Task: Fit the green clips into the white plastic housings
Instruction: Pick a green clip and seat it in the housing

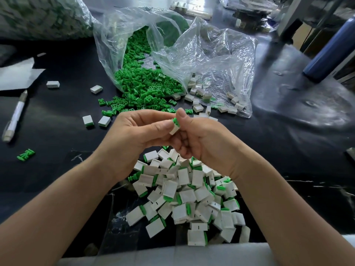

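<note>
Head view: the left hand [134, 135] pinches a small white housing [174, 129] between its thumb and curled fingers, above the middle of the dark table [57, 135]. The housing is a boxy white shell, tilted, with a green clip [175, 120] standing out of its upper end. The right hand [197, 139] grips that clip, thumb on top and fingers curled beneath.

How deep the clip sits cannot be told, since the fingers cover most of both parts. Near the person, under the wrists, lies a pile of fitted housings [192, 198], white blocks each with a green strip along one edge. The forearms hide the pile's sides. Farther off, a clear bag of clips [146, 87] lies open with a green heap running out of its mouth. Just right of it a second clear bag [221, 60] holds loose white shells, blurred by the creased plastic.

At the left edge a pen [14, 116] and a white sheet [17, 75] lie well apart from the hands. A loose clip [26, 154] and a pair of fitted pieces [88, 120] lie between them and the hands. Open dark surface stretches left of the left forearm and right of the right one. A blue bottle [332, 47] stands far right, its top reaching the frame's edge.
</note>
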A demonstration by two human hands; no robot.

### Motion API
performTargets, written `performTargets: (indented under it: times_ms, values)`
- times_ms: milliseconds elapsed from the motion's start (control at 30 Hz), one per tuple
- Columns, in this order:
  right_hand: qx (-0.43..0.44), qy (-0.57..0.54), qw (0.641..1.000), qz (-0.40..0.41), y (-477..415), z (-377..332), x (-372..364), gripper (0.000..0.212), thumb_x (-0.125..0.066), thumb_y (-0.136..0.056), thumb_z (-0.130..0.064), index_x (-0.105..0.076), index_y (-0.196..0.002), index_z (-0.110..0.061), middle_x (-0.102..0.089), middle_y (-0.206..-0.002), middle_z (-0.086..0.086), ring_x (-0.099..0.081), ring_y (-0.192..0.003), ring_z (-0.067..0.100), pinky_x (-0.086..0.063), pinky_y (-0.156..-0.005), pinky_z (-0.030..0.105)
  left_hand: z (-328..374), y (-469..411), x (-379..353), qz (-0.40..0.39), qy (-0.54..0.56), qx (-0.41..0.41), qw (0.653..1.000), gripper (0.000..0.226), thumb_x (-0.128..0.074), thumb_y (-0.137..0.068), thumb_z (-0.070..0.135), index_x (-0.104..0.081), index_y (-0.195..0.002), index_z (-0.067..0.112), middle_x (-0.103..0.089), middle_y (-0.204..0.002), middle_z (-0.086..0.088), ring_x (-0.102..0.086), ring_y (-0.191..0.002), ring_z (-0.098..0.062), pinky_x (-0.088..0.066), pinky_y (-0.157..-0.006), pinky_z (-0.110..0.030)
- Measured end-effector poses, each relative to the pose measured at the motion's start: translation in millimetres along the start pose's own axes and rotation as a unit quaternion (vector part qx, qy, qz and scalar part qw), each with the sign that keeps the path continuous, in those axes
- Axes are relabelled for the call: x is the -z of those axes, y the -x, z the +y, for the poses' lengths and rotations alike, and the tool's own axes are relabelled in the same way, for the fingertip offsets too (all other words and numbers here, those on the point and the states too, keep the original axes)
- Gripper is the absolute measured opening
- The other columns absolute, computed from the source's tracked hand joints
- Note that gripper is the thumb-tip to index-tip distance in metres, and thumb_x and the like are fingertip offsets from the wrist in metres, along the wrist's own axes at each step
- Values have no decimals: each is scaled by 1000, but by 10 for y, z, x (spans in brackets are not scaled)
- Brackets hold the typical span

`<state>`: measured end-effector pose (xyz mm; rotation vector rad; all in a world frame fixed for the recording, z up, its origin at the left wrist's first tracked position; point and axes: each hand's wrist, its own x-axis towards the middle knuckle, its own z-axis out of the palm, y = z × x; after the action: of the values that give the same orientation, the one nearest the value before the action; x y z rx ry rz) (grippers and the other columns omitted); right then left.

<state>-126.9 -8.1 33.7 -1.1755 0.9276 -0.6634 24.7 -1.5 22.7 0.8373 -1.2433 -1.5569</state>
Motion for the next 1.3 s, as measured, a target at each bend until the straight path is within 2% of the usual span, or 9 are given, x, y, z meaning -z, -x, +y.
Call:
performTargets:
  times_ms: [133, 300, 467, 600, 733, 867, 1000, 1200, 1300]
  values:
    - [9, 41, 999, 1, 9, 15, -4, 34, -39, -92, -39, -52, -76, -11, -49, -56, -4, -41, -54, 9, -30, -53, 21, -10, -18, 11, 37, -14, 18, 999, 16, -64, -62, 7, -75, -73, 10, -70, -68, -13, -68, -60, -23, -56, -62, -26]
    - [7, 76, 997, -1, 6, 12, -16, 44, -39, -77, -51, -53, -72, -10, -54, -56, -3, -44, -49, 7, -33, -51, 21, -9, -12, 5, 51, -21, 18, 998, 18, -61, -64, 7, -73, -75, 3, -65, -69, -21, -62, -58, -30, -55, -61, -29]
    - [31, 138, 990, 27, -6, 65, -31, 41, -33, -95, -39, -54, -67, -17, -49, -53, -9, -41, -48, 4, -34, -50, 18, -7, 5, -13, 27, -20, 9, 999, 20, -58, -66, 3, -72, -80, 0, -67, -65, -21, -65, -56, -31, -56, -59, -28]
    - [80, 175, 981, 27, -15, 92, -48, 33, -28, -99, -32, -61, -99, -29, -45, -49, -18, -38, -48, -3, -31, -52, 9, -13, 9, -43, 32, -6, 1, 999, 18, -66, -62, -2, -75, -75, 7, -70, -70, -19, -69, -59, -28, -55, -59, -25]
    - [73, 231, 969, 46, -26, 96, -61, 40, -26, -101, -30, -58, -118, -14, -50, -48, -34, -48, -54, -16, -35, -56, 10, -28, 3, -60, 49, 15, 7, 999, 17, -64, -61, 5, -76, -72, 9, -73, -78, -14, -70, -64, -24, -56, -61, -24]
    - [66, 271, 957, 76, -52, 108, -86, 44, -27, -100, -33, -59, -122, -11, -61, -89, -14, -50, -77, -4, -41, -80, 25, -35, -1, -58, 54, 13, 15, 998, 18, -68, -61, -2, -76, -73, 8, -73, -83, -12, -71, -69, -22, -56, -63, -24]
    - [53, 274, 955, 101, -34, 101, -93, 43, -29, -99, -35, -59, -122, -12, -46, -69, -22, -43, -61, -7, -31, -64, 17, -47, 11, -59, 64, 26, 18, 997, 21, -60, -60, 6, -74, -76, 4, -73, -85, -13, -70, -71, -23, -57, -65, -25]
    - [40, 292, 950, 103, -39, 97, -121, 43, -28, -99, -36, -56, -124, -14, -55, -103, -1, -47, -90, 10, -41, -92, 40, -56, 9, -68, 72, 25, 21, 997, 21, -58, -60, 6, -74, -73, 4, -73, -85, -11, -70, -69, -22, -57, -67, -26]
    - [47, 280, 953, 103, -40, 99, -122, 44, -28, -100, -37, -56, -124, -14, -57, -100, -5, -49, -86, 8, -40, -86, 34, -59, 14, -71, 72, 28, 19, 997, 21, -59, -59, 7, -75, -73, 5, -73, -82, -13, -70, -68, -22, -57, -66, -26]
